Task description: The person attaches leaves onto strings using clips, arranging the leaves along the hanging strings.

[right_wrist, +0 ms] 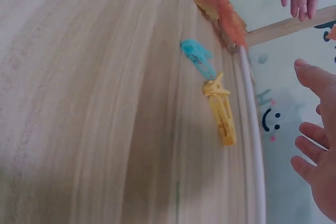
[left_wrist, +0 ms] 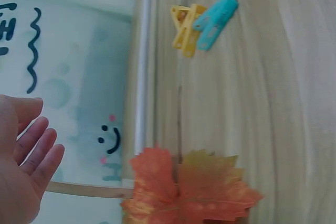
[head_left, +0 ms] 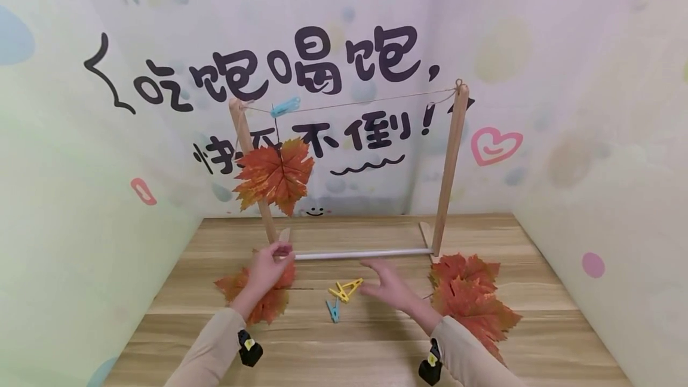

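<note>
My left hand (head_left: pixel 270 266) hovers by the foot of the frame's left post, above red-orange maple leaves (head_left: pixel 275 303). In the left wrist view its fingers (left_wrist: pixel 39 153) are loosely extended and hold nothing. Over the table's middle is my right hand (head_left: pixel 391 286), just right of overlapping yellow clothespins (head_left: pixel 352 286) and a blue clothespin (head_left: pixel 334 311). The right wrist view shows its fingers (right_wrist: pixel 311 142) spread, with nothing between them. Another blue clothespin (head_left: pixel 285 106) sits on the string near the left post, and a maple leaf (head_left: pixel 279 175) hangs below it by its stem.
A wooden frame has a left post (head_left: pixel 244 130), a right post (head_left: pixel 450 172) and a white bottom rod (head_left: pixel 365 254). The string (head_left: pixel 371 100) joins the post tops. More maple leaves (head_left: pixel 475 309) lie at the right on the wooden table (head_left: pixel 301 357). Printed curtains surround it.
</note>
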Demonstrator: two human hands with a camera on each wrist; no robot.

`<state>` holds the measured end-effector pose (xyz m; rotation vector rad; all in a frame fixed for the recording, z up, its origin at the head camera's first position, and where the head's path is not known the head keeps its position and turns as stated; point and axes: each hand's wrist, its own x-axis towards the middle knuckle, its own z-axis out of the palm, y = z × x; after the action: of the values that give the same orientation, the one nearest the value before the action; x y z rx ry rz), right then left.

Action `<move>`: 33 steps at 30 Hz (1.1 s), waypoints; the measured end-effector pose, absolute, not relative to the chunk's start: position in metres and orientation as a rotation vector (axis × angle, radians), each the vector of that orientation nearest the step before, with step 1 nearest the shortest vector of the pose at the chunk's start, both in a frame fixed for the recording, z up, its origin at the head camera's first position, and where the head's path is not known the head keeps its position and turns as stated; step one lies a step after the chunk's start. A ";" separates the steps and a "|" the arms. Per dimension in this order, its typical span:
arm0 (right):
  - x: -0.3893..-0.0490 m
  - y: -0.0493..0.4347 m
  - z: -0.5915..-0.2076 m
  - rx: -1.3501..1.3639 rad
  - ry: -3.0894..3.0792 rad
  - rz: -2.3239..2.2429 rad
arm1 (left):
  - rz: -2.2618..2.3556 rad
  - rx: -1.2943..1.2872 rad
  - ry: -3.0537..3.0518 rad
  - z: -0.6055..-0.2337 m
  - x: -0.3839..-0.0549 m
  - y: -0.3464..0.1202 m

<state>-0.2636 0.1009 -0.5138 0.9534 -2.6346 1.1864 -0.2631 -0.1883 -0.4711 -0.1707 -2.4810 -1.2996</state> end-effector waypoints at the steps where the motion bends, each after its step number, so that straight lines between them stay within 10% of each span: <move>1: -0.264 0.100 -0.517 0.955 -2.631 1.186 | -1.300 -0.166 -2.490 -0.476 -0.262 -0.188; 33: -0.263 0.102 -0.553 0.897 -2.698 1.168 | -0.894 -0.542 -2.892 -0.544 -0.259 -0.178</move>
<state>-0.2625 0.1016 -0.5527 0.8970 -2.6975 1.1683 -0.2591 -0.1781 -0.5444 -0.5421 -2.8923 -0.8944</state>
